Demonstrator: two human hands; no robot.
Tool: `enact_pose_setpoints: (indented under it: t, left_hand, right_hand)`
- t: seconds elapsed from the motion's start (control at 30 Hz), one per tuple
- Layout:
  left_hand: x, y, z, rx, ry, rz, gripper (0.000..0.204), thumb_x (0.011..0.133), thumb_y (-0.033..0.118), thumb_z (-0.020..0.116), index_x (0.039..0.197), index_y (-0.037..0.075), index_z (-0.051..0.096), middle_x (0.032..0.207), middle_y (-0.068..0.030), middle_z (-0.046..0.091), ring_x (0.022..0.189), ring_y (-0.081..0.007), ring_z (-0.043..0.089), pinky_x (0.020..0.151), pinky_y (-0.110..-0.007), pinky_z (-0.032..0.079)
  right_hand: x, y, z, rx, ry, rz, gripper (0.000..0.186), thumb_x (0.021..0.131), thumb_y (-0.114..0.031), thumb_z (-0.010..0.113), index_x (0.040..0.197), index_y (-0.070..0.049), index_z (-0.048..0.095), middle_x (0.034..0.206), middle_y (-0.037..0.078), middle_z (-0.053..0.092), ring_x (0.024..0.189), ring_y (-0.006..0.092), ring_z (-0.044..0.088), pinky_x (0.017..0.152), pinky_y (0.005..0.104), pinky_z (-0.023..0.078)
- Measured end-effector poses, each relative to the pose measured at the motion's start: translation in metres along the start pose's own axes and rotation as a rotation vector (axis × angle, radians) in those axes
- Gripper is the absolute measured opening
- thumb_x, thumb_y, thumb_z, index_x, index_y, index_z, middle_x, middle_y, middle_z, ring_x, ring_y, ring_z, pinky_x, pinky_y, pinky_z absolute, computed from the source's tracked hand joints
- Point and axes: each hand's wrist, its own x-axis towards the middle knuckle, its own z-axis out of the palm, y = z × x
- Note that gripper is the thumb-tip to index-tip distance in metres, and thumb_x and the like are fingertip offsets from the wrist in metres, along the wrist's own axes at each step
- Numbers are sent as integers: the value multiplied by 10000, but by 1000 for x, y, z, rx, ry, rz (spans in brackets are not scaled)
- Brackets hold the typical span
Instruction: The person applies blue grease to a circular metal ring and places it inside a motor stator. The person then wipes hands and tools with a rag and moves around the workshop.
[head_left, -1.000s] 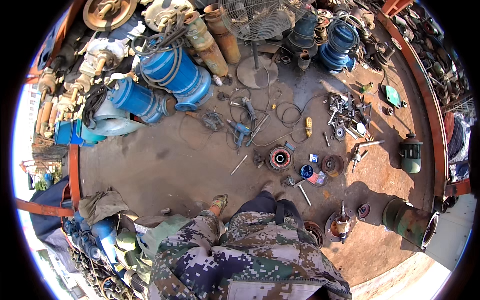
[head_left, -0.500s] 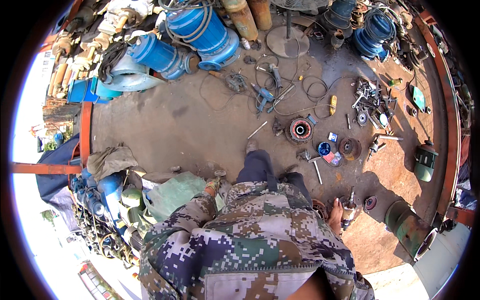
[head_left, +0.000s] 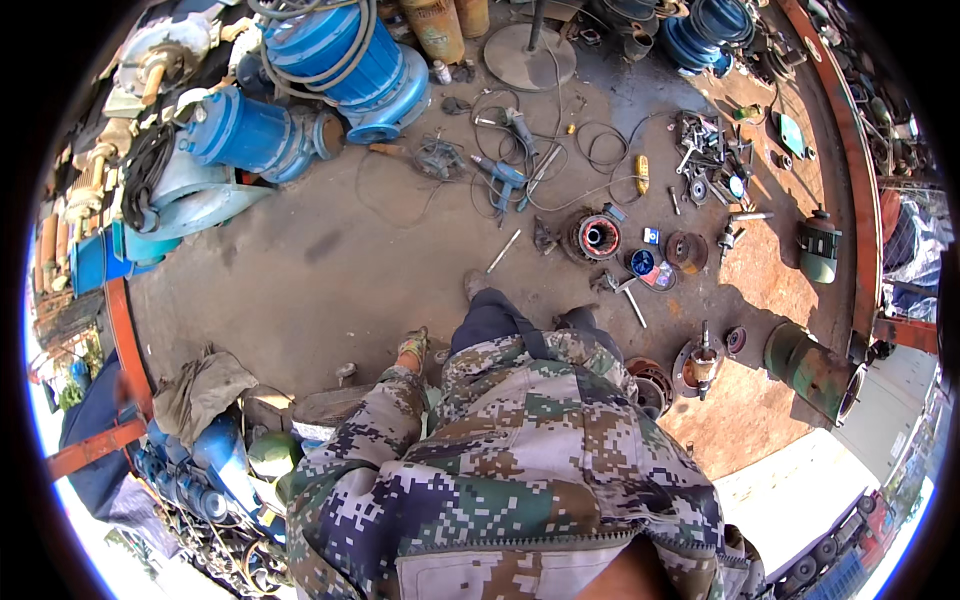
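My left hand [head_left: 413, 346], in a patterned glove, hangs beside my left leg over the bare floor. Its fingers are too small and unclear to show whether they hold anything. A sliver of pale green sheeting [head_left: 434, 397] shows between that sleeve and my jacket. My right hand is hidden behind my body. To my right, a rusty round motor housing [head_left: 652, 384] is partly covered by the jacket. Beside it a metal rotor with an upright shaft [head_left: 704, 368] stands on a round flange [head_left: 686, 372]. A small dark ring [head_left: 736, 340] lies just beyond.
A stator [head_left: 598, 237], a T-handled tool [head_left: 632, 300] and a blue tub [head_left: 642, 263] are ahead. Power tools [head_left: 500, 177] with cables lie farther off. Blue pumps [head_left: 250, 135] line the far left. A green cylinder [head_left: 805, 362] lies right, near a red rail [head_left: 850, 170].
My right hand, earlier beside the rotor, is out of sight. The large green sheet by my left arm is mostly gone from view. My view has shifted, exposing the housing and flange more.
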Motion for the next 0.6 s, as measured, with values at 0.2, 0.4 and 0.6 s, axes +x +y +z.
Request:
enact_pose_setpoints:
  t: [0.2,0.4,0.6]
  left_hand:
    - [19,80,-81,-337,-106,148,433,1037,422,633,1240,44,686,914,-99,760,741,-241,671,628,-415,509]
    - [-10,171,-140,-557,-91,108,443,1026,328,691,1336,14,643,972,-116,753,729,-214,685,596,-361,499]
    - [-29,106,-163,-604,-154,65,380,1008,343,703,1239,44,671,943,-93,751,715,-200,681,603,-366,493]
  right_hand:
    - [-35,-10,71,64,32,61,355,1067,-294,584,1293,-26,640,1182,122,692,991,265,668,846,392,536]
    - [-28,-1,114,78,5,153,269,1059,-242,603,1238,-54,672,1104,98,713,904,246,687,775,380,550]
    - [54,-63,135,140,-7,111,190,1050,-191,622,1184,-83,704,1027,75,735,816,227,706,705,368,564]
